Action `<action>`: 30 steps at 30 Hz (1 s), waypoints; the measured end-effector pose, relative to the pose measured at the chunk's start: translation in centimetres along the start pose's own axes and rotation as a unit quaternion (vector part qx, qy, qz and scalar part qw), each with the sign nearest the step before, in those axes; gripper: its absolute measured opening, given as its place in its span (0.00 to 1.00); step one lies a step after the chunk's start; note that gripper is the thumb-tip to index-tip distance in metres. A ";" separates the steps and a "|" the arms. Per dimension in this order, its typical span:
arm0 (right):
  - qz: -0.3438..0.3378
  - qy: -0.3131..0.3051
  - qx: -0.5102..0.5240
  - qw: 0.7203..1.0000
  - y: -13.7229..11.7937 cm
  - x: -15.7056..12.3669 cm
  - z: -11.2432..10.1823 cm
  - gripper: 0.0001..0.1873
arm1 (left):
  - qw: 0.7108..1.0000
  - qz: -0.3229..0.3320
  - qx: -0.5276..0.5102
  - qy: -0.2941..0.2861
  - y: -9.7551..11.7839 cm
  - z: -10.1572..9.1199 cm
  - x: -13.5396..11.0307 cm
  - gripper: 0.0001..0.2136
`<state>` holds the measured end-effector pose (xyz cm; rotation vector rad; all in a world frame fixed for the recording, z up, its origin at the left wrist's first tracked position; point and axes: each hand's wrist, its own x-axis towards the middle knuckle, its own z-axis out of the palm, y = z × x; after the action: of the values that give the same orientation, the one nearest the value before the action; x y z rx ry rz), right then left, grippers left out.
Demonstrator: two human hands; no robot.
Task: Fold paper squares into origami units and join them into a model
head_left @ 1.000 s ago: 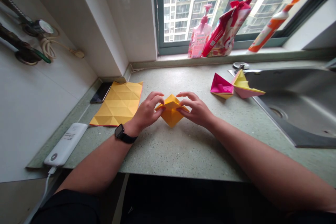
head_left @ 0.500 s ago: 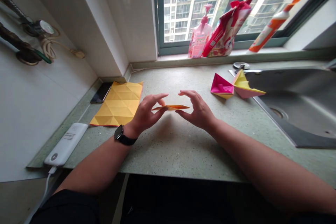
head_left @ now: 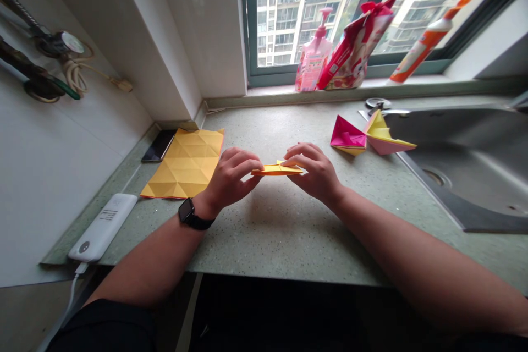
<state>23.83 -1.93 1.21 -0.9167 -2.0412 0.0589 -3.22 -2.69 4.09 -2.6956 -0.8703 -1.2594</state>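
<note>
My left hand (head_left: 231, 176) and my right hand (head_left: 314, 170) pinch the two ends of a folded yellow-orange paper piece (head_left: 275, 170), held flat and edge-on just above the speckled green countertop (head_left: 289, 231). Fingers of both hands are curled closed on the paper. A black smartwatch (head_left: 190, 213) sits on my left wrist. A creased yellow paper sheet (head_left: 185, 162) lies flat to the left of my left hand. Two finished folded paper shapes, one pink (head_left: 347, 136) and one yellow with pink (head_left: 385, 135), rest to the right near the sink.
A steel sink (head_left: 466, 159) fills the right side. A phone (head_left: 159, 144) and a white power bank (head_left: 103, 226) lie along the left edge. On the window sill stand a pink pump bottle (head_left: 312, 60), a red bag (head_left: 355, 44) and an orange bottle (head_left: 424, 44).
The paper went from an open, puffed diamond shape to flat and edge-on. My fingers, spread half a second ago, have closed down on its ends.
</note>
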 end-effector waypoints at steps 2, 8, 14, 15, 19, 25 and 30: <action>0.002 0.004 -0.004 1.000 0.0 0.0 0.0 0.03 | 1.000 0.011 0.010 0.011 0.0 0.0 -0.1 0.05; 0.108 0.024 0.045 0.993 1.0 -0.2 0.2 0.51 | 0.995 -0.050 -0.056 0.072 -0.4 -0.2 -0.2 0.04; 0.156 -0.062 0.206 0.964 2.0 -0.2 1.1 0.39 | 0.973 -0.136 -0.178 0.065 -0.5 0.5 -0.2 0.11; 0.150 -0.067 0.226 0.960 1.9 -0.2 1.2 0.34 | 0.968 -0.147 -0.200 0.048 -0.5 0.7 -0.2 0.12; 0.114 -0.061 0.234 0.964 1.1 0.0 1.3 0.18 | 0.957 -0.162 -0.239 -0.005 -0.4 1.2 -0.4 0.12; 0.073 -0.024 0.126 0.989 0.9 0.1 0.9 0.10 | 0.983 -0.103 -0.151 0.022 -0.9 1.0 -0.4 0.07; 0.029 -0.011 0.051 0.998 1.2 -0.1 0.8 0.13 | 0.994 -0.069 -0.082 0.012 -1.1 0.6 -0.6 0.02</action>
<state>24.02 -0.87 0.20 -0.9152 -2.0115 0.2043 -3.63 -1.88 3.04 -2.7781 -1.0080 -1.4490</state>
